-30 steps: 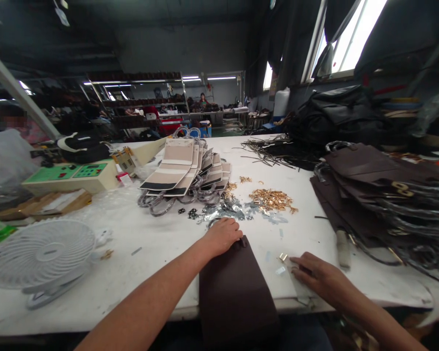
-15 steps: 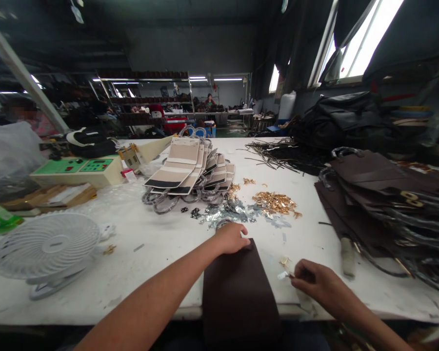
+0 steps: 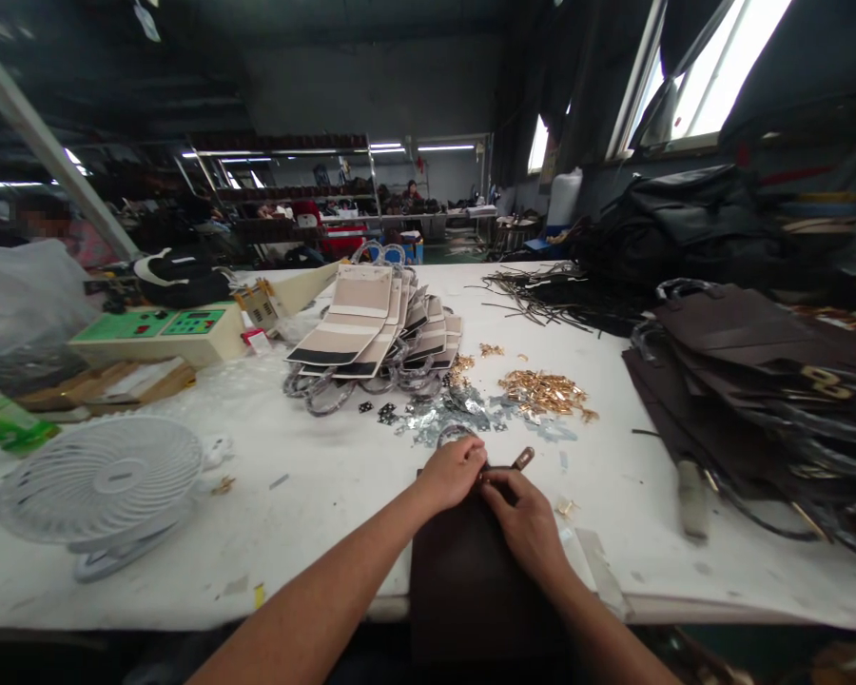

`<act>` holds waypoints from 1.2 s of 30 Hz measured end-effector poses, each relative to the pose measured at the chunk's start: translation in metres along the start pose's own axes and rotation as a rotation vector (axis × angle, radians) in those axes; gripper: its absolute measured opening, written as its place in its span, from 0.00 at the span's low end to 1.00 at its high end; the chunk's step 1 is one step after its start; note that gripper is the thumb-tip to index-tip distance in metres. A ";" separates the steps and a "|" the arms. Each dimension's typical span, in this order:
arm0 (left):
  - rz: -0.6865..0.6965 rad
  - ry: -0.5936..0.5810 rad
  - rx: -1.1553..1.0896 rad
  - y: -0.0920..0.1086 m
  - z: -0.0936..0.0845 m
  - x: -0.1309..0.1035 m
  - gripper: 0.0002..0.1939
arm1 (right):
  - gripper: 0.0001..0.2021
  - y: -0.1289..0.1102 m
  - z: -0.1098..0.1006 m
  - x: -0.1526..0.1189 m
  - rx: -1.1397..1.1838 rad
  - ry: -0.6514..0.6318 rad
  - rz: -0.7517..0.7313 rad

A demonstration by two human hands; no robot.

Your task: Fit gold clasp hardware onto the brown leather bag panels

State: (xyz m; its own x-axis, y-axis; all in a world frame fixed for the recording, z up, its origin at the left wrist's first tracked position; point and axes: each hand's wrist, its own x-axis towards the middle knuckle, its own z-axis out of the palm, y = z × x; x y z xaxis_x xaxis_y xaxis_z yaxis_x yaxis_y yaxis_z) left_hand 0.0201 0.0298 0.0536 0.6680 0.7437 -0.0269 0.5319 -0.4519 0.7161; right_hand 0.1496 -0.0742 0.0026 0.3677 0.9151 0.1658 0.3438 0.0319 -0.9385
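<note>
A dark brown leather bag panel (image 3: 481, 590) lies over the table's front edge and hangs down toward me. Its plastic-wrapped handle (image 3: 457, 433) shows just beyond my left hand (image 3: 455, 473), which is closed on the panel's top edge. My right hand (image 3: 526, 521) meets it there, thumb and fingertips pinched together at the edge; whatever they hold is too small to make out. A short brown strap with a metal end plate (image 3: 524, 459) sticks out to the right past the fingers.
Ahead lie flat silvery plates (image 3: 442, 417) and a heap of gold metal pieces (image 3: 542, 392). Beige bag panels (image 3: 349, 319) are stacked behind. A white fan (image 3: 107, 480) stands left; brown panels (image 3: 728, 328) are piled right, near a grey-green roll (image 3: 691, 499).
My right hand has come left from the table, with a small piece in its fingers, to the panel's top edge beside my left hand. The strap's metal end now shows there.
</note>
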 end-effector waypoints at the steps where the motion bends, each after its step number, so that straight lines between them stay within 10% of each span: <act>1: 0.009 0.018 0.055 -0.003 0.001 -0.002 0.18 | 0.12 0.002 -0.005 0.001 0.006 0.038 0.035; 7: 0.077 -0.010 0.277 -0.004 0.009 -0.006 0.24 | 0.17 0.014 -0.032 0.006 -0.017 0.053 0.190; 14: -0.051 -0.005 0.330 0.003 0.006 0.002 0.34 | 0.11 0.009 -0.044 0.009 -0.267 0.005 0.050; 36: 0.061 0.034 0.312 0.041 -0.003 -0.031 0.12 | 0.09 -0.023 -0.048 -0.023 -0.178 0.033 -0.080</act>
State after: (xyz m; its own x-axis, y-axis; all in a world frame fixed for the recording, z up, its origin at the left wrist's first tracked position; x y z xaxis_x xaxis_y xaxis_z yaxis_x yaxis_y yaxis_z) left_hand 0.0199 -0.0099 0.0862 0.6887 0.7241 0.0370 0.6288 -0.6219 0.4668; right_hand 0.1752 -0.1154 0.0347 0.3601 0.8987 0.2505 0.5191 0.0301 -0.8542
